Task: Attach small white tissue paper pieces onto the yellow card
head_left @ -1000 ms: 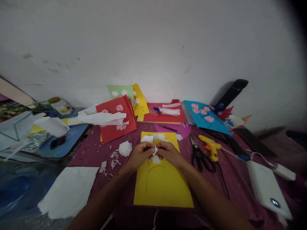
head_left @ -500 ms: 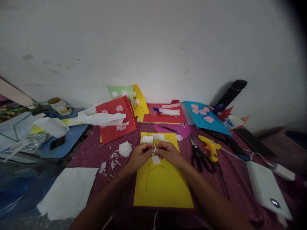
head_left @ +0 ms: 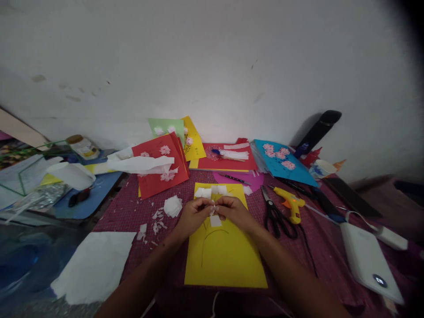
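The left hand (head_left: 195, 216) and right hand (head_left: 234, 213) are meeting tip to tip, their fingers pinching a small scrap of white paper (head_left: 213, 212). The scrap is sitting between the fingertips, over a yellow sheet (head_left: 228, 265). A white square (head_left: 215, 221) is lying just nearside of the fingers; a paper pile (head_left: 172, 206) is resting to their left. The scrap is looking light, soft and easily torn, so a gentle edge pinch is probably suiting it.
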`<state>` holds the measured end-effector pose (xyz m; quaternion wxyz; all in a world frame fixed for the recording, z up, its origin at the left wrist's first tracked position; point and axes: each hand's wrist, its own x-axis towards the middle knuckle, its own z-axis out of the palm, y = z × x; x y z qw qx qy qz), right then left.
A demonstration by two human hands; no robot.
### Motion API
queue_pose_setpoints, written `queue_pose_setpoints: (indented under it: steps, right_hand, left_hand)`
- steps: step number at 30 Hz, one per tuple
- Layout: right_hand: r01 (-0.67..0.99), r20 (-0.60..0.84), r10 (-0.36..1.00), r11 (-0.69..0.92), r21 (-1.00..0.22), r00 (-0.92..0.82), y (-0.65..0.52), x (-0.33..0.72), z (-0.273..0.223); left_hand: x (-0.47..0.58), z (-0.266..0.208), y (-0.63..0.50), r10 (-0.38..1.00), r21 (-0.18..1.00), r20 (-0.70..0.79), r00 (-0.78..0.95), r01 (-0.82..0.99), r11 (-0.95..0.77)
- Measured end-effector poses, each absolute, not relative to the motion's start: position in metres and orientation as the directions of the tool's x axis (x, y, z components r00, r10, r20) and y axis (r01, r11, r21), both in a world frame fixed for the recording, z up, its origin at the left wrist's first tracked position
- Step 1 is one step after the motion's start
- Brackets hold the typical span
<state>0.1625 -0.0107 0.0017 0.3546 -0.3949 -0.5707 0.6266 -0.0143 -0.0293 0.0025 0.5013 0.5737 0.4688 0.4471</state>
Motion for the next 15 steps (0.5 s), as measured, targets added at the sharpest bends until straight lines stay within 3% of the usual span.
queue_pose_setpoints:
  steps: [15]
  right_hand:
    - [0.057, -0.09, 0.908, -0.073, -0.996, -0.409, -0.0099, 0.1619, -0.0013]
  left_hand:
    - [-0.0159, -0.0043, -0.0283, 0.983, 0.994, 0.03, 0.178, 0.1, -0.049]
